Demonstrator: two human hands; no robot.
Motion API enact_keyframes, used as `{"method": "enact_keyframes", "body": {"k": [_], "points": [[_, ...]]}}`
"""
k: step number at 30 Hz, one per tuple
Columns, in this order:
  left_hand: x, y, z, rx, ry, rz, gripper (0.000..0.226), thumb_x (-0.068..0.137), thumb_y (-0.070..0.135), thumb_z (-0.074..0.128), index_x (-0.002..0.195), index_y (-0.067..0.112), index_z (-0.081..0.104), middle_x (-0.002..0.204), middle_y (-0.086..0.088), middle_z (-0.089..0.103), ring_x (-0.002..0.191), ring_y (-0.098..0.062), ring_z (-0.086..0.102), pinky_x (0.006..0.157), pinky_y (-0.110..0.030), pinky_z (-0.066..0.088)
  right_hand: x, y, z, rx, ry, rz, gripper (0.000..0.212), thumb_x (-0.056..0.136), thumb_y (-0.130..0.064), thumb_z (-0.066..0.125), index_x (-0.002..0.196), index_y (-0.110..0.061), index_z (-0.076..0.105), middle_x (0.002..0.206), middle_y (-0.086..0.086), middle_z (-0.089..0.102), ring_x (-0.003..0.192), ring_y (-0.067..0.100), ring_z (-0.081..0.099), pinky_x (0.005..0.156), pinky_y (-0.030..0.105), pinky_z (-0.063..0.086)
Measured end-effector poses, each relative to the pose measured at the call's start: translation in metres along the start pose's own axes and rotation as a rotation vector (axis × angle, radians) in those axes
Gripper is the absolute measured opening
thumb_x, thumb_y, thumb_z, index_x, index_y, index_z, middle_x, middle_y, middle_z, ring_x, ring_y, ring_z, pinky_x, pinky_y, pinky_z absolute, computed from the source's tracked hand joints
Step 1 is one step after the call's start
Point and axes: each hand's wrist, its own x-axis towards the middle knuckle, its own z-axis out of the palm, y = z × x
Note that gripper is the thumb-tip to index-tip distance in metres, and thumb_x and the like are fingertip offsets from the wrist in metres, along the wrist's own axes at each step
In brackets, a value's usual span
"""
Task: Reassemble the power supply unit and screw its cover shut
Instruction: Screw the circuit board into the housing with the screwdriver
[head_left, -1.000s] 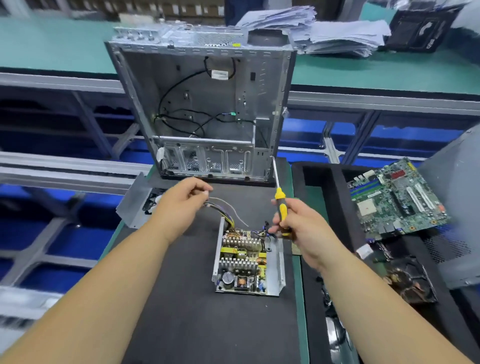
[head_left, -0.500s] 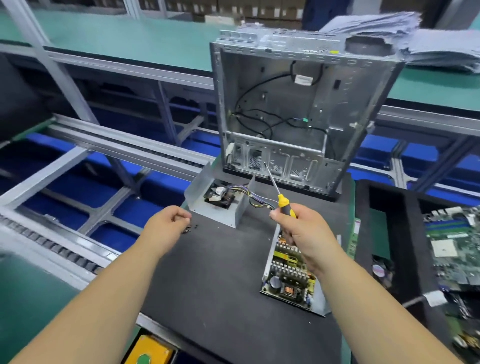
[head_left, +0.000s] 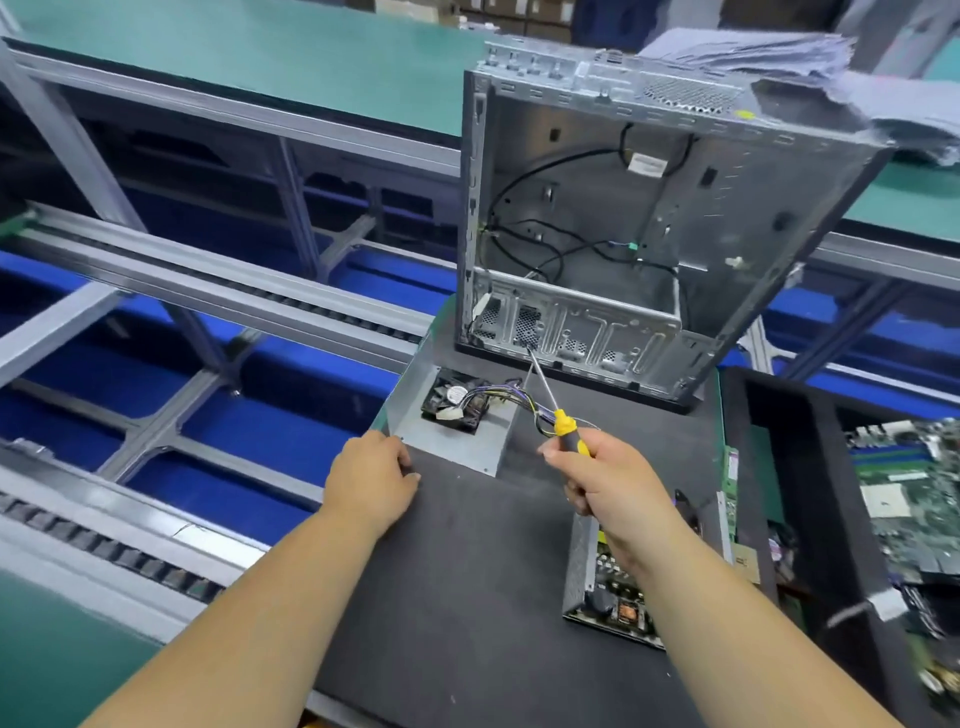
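Your left hand (head_left: 371, 480) rests at the near-left corner of the cover (head_left: 457, 441), the grey metal shell lying open side up on the black mat (head_left: 467, 571) of the tabletop; its fingers curl down at the mat's edge, and you cannot tell whether that grip pinches a screw or only touches the metal. Your right hand (head_left: 610, 483) is closed round the yellow-and-black screwdriver (head_left: 563, 423), its shaft slanting up and away to the left, tip near the foot of the empty case (head_left: 649, 208).

The base (head_left: 605, 587), a tray carrying the circuit board, lies below your right wrist, its long axis running toward you and slightly right. The cover sits up and to the left of it, apart, joined only by the wire bundle (head_left: 498, 397) that runs from the cover toward your right hand. So the cover is nearer your left hand, the base nearer your right.

Inside the cover lies a black fan (head_left: 454, 402) with a white connector on top of it. The case holds only loose black cables. To the right, a black tray (head_left: 779, 467) carries a green motherboard (head_left: 914, 499).

The cover probably has to be turned over and brought down-right onto the base, wires tucked in first.
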Motion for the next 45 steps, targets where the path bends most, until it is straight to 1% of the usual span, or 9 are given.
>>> {"method": "enact_keyframes", "body": {"k": [5,8,14,18,30,33,35,39,45], "points": [[0.006,0.0,0.008,-0.01,-0.004,0.01,0.015,0.085,0.034,0.067,0.075,0.028,0.058,0.094,0.007,0.054,0.094,-0.02,0.052,0.071,-0.031,0.045,-0.004,0.002,0.003,-0.019,0.056,0.017,0.017,0.072,-0.036,0.063,0.081,-0.024,0.069,0.054,-0.01,0.04,0.049,0.012,0.036,0.05,0.024,0.031],[0.008,0.001,0.011,-0.001,-0.005,0.017,0.018,0.089,0.034,0.064,0.073,0.027,0.058,0.092,0.006,0.054,0.092,-0.02,0.052,0.07,-0.031,0.044,-0.007,0.004,0.006,0.007,0.075,0.036,0.007,0.078,-0.028,0.063,0.078,-0.025,0.07,0.054,-0.009,0.04,0.05,0.013,0.035,0.05,0.023,0.03],[0.009,0.0,0.008,-0.074,-0.024,0.075,0.019,0.089,0.033,0.068,0.073,0.028,0.059,0.089,0.006,0.055,0.085,-0.017,0.054,0.068,-0.033,0.05,-0.014,0.001,0.009,0.031,0.106,0.061,0.01,0.087,-0.018,0.062,0.081,-0.019,0.07,0.057,-0.005,0.04,0.052,0.013,0.034,0.051,0.023,0.029],[0.005,-0.004,0.007,-0.044,-0.02,0.069,0.017,0.086,0.039,0.07,0.082,0.026,0.058,0.094,0.005,0.053,0.092,-0.018,0.051,0.074,-0.034,0.05,-0.019,-0.002,0.012,0.033,0.122,0.06,0.011,0.088,-0.019,0.06,0.083,-0.018,0.07,0.058,-0.004,0.039,0.053,0.014,0.033,0.052,0.024,0.028],[0.003,0.003,0.01,-0.066,-0.012,0.009,0.018,0.093,0.035,0.061,0.081,0.022,0.06,0.099,0.001,0.052,0.097,-0.022,0.049,0.081,-0.037,0.048,-0.04,-0.003,0.02,-0.06,0.155,0.096,0.009,0.087,-0.02,0.062,0.084,-0.018,0.07,0.058,-0.005,0.041,0.057,0.014,0.037,0.055,0.027,0.032],[-0.003,0.007,0.002,-0.299,0.0,0.032,0.017,0.092,0.031,0.063,0.079,0.022,0.058,0.087,0.004,0.055,0.081,-0.016,0.053,0.065,-0.029,0.043,-0.042,-0.006,0.022,-0.04,0.166,0.105,0.009,0.09,-0.017,0.061,0.092,-0.02,0.069,0.059,-0.006,0.044,0.057,0.012,0.038,0.054,0.025,0.033],[-0.008,0.012,-0.008,-0.516,-0.084,-0.005,0.016,0.092,0.032,0.063,0.08,0.022,0.059,0.081,0.003,0.061,0.07,-0.012,0.055,0.056,-0.025,0.039,-0.043,-0.01,0.025,-0.027,0.175,0.105,0.011,0.092,-0.015,0.056,0.1,-0.022,0.062,0.058,-0.007,0.051,0.054,0.01,0.042,0.055,0.024,0.036],[-0.017,0.027,-0.031,-0.983,-0.248,-0.048,0.01,0.089,0.019,0.069,0.085,0.012,0.062,0.074,-0.001,0.066,0.062,-0.01,0.052,0.057,-0.017,0.042,-0.049,-0.023,0.031,-0.079,0.164,-0.003,0.013,0.093,-0.012,0.051,0.1,-0.023,0.052,0.065,-0.007,0.066,0.053,0.008,0.048,0.06,0.024,0.041],[-0.017,0.036,-0.06,-1.64,-0.435,-0.148,0.008,0.096,0.014,0.059,0.09,0.011,0.063,0.071,0.003,0.059,0.059,-0.004,0.052,0.055,-0.014,0.046,-0.062,-0.046,0.043,0.007,0.146,-0.236,0.014,0.09,-0.012,0.066,0.09,-0.025,0.064,0.08,-0.005,0.073,0.063,0.005,0.061,0.059,0.013,0.044]]}}
